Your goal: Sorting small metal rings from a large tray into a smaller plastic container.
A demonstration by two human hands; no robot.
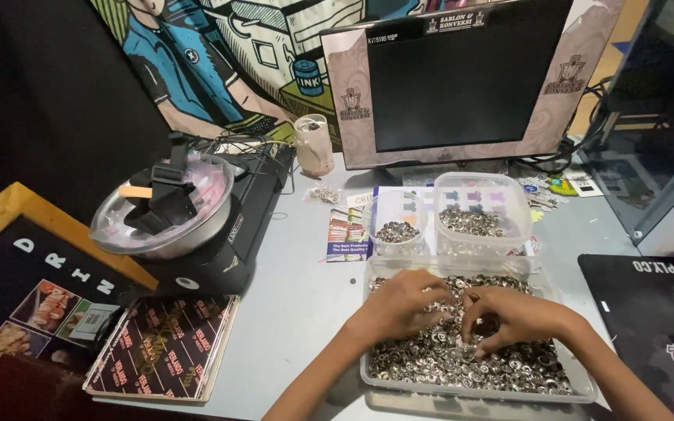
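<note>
1. Left hand [403, 304]: rests palm-down in the large clear tray [587, 382], fingers curled into the pile of small silver metal rings [462, 362]. Fingertips pinch at rings near the pile's centre; exact piece held cannot be told.
2. Right hand [512, 316]: also in the tray, just beside the left hand, fingertips nearly touching it. Fingers bent and closed around a few rings; which ones cannot be told.
3. Rings: fill most of the tray, which sits on the grey table [306, 296] at front, right of centre.
4. Behind tray: small clear tub [397, 234] w/ a few rings, and a bigger clear tub [481, 214] w/ more rings, side by side.
5. Rear: dark monitor [450, 78], screen off.
6. Left side: black machine [235, 234] w/ a round metal bowl [161, 214] on top.
7. Front left: patterned dark booklet [161, 347], lying flat near table edge.
</note>
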